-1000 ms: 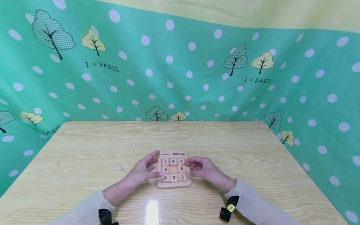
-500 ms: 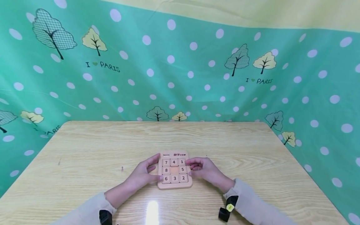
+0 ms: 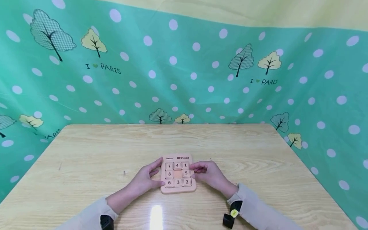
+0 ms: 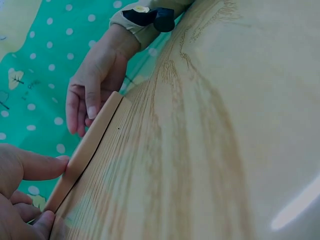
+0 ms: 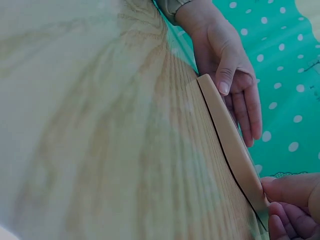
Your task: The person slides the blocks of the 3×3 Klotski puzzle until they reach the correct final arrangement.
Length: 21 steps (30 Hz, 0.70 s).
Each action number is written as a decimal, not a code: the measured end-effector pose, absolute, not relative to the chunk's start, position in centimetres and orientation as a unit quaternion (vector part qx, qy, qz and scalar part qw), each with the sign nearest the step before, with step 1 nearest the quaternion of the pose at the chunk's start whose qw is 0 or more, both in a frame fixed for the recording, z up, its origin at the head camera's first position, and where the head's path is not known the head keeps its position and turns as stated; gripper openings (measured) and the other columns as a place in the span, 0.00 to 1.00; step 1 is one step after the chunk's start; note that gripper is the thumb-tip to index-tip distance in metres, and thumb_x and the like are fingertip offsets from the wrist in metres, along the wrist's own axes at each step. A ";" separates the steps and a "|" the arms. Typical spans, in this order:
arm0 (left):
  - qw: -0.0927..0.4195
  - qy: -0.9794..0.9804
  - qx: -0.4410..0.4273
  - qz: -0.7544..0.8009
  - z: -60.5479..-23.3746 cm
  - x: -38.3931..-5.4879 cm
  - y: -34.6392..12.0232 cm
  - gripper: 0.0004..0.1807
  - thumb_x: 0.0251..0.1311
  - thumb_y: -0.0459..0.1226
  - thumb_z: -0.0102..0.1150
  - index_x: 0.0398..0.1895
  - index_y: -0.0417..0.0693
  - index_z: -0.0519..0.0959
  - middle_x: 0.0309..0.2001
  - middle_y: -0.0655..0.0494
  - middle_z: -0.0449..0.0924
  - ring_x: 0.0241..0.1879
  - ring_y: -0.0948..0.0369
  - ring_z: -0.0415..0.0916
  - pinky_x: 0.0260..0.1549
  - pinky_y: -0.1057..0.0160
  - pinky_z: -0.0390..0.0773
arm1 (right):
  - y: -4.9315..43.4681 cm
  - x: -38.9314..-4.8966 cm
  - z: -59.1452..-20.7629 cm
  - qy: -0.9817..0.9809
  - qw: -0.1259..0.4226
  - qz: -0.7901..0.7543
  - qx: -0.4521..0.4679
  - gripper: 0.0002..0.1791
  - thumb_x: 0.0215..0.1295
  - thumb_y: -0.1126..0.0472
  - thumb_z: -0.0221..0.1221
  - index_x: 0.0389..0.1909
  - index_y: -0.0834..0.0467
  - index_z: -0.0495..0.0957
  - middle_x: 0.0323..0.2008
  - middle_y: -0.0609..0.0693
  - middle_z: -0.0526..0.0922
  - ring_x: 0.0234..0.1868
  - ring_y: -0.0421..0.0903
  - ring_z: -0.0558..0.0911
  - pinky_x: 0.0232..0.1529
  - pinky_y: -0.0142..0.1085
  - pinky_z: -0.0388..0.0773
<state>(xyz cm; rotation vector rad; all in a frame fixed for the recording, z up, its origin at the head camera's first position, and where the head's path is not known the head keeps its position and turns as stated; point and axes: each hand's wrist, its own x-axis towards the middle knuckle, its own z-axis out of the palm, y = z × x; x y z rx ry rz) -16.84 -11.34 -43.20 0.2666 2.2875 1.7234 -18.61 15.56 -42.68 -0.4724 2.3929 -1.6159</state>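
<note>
A pinkish wooden number slide puzzle (image 3: 178,190) lies flat on the table before me. Its tiles read 7, 4, 1 in the far row, 8 and 5 around a vacant middle, and 6, 3, 2 in the near row. My left hand (image 3: 144,180) touches the left side, index finger at the far corner, thumb by the 6. On the right side, my right hand (image 3: 211,174) rests its index fingertip near the 1 and its thumb near the 5. Both wrist views show the puzzle's near edge (image 4: 82,150), its tile face hidden.
The pale wood-grain table (image 3: 115,143) ends at a green polka-dot cloth (image 3: 184,70) behind and at the sides. Each sleeve has a black wrist device, such as the one (image 3: 234,210) on the right. A bright glare spot (image 3: 156,217) lies near the front.
My left thumb has drawn back from the 6 tile to the puzzle's left rim. The tile order is the same, and the right hand has hardly moved.
</note>
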 end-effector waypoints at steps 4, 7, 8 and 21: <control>0.135 0.788 0.095 0.593 -43.1 -16.9 -11.4 0.49 0.44 0.29 0.70 0.71 0.40 0.54 0.70 0.40 0.55 0.65 0.41 0.59 0.64 0.56 0.64 | 15.1 -17.8 -41.0 0.818 0.098 -0.543 -0.163 0.14 0.54 0.73 0.63 0.43 0.69 0.80 0.40 0.60 0.84 0.40 0.50 0.80 0.39 0.26 0.79; 0.137 0.788 0.092 0.593 -43.1 -16.8 -11.4 0.49 0.45 0.29 0.69 0.71 0.40 0.54 0.70 0.41 0.55 0.66 0.42 0.59 0.65 0.55 0.64 | 14.9 -17.5 -40.2 0.819 0.094 -0.542 -0.163 0.13 0.54 0.73 0.62 0.42 0.70 0.80 0.39 0.62 0.83 0.39 0.51 0.80 0.38 0.26 0.79; 0.137 0.788 0.091 0.593 -43.1 -16.8 -11.4 0.49 0.45 0.29 0.69 0.71 0.40 0.54 0.70 0.42 0.55 0.66 0.42 0.59 0.65 0.55 0.64 | 14.9 -17.4 -40.2 0.820 0.094 -0.542 -0.160 0.13 0.54 0.73 0.62 0.42 0.70 0.80 0.39 0.62 0.84 0.39 0.50 0.80 0.38 0.25 0.79; 0.134 0.788 0.099 0.592 -43.0 -16.8 -11.3 0.48 0.45 0.29 0.69 0.71 0.40 0.54 0.71 0.42 0.55 0.66 0.43 0.59 0.65 0.54 0.63 | 14.2 -16.9 -39.4 0.833 0.076 -0.533 -0.128 0.10 0.53 0.72 0.64 0.38 0.68 0.82 0.38 0.62 0.84 0.37 0.48 0.81 0.36 0.26 0.79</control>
